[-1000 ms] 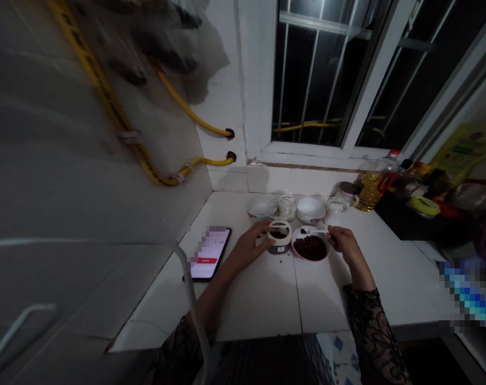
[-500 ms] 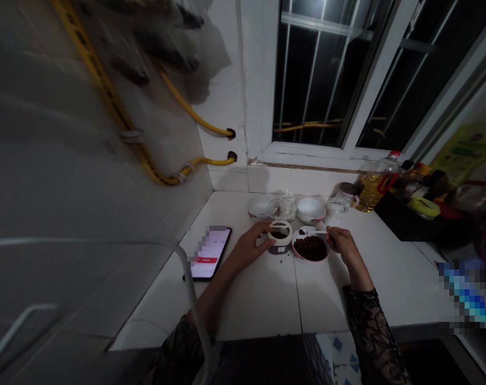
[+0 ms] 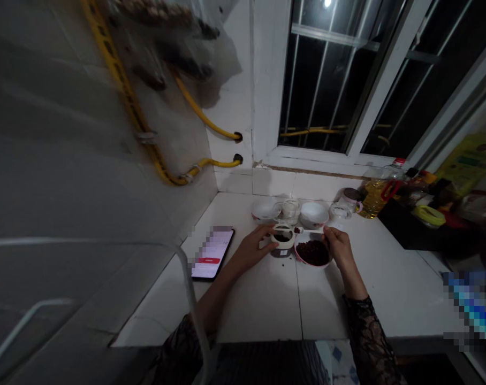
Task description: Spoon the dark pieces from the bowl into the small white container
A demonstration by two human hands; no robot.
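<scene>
My left hand (image 3: 253, 249) is wrapped round a small white jar (image 3: 282, 240) on the white counter (image 3: 267, 299). The jar has dark bits inside. Just right of it sits a pink-rimmed bowl (image 3: 313, 253) full of dark red pieces. My right hand (image 3: 338, 244) is closed on a white spoon (image 3: 307, 230). The spoon carries a few dark pieces, and its tip hovers between the bowl's far rim and the jar's mouth. A few dark crumbs lie on the counter in front of the jar.
A lit phone (image 3: 212, 252) lies left of my left hand. Behind the jar stand two white bowls (image 3: 314, 213) and small glass containers (image 3: 290, 208). An oil bottle (image 3: 377, 193) and packets crowd the back right. Yellow gas hoses (image 3: 162, 170) run along the left wall.
My right hand has carried the spoon leftward from over the bowl toward the jar. My head has shifted, so the whole scene sits slightly lower and to the right.
</scene>
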